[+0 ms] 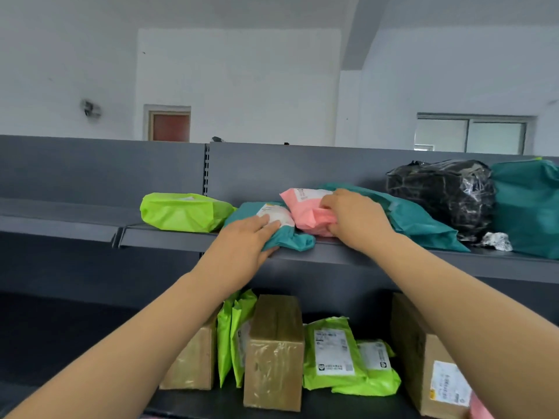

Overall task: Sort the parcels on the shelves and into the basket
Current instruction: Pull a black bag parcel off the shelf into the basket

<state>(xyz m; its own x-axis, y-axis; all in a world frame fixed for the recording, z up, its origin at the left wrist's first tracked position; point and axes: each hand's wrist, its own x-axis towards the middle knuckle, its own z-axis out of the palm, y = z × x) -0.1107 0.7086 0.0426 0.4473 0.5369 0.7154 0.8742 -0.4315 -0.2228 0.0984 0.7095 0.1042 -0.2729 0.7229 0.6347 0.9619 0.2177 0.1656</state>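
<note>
Left hand: The left hand point(248, 237) lay on the small teal plastic mailer point(298, 241) at the front edge of the grey metal upper shelf point(317, 255), fingers straight and together.
Right hand: The right hand point(354, 219) gripped the crumpled pink plastic mailer point(305, 207) just beside it on that shelf, fingers curled round it.
Done: Soft parcels appeared gathered on that shelf, with a lime-green plastic mailer point(181, 211) at its left.
Left to do: The two handled mailers seemed still unplaced. The basket was out of view.
Below the shelf: Brown taped cardboard boxes point(273, 352) and lime-green labelled mailers point(332, 352) stood upright.
In the way: A long teal plastic mailer point(423, 219) lay behind the pink one. A black film-wrapped bundle point(441, 192) crowded the shelf's right.
</note>
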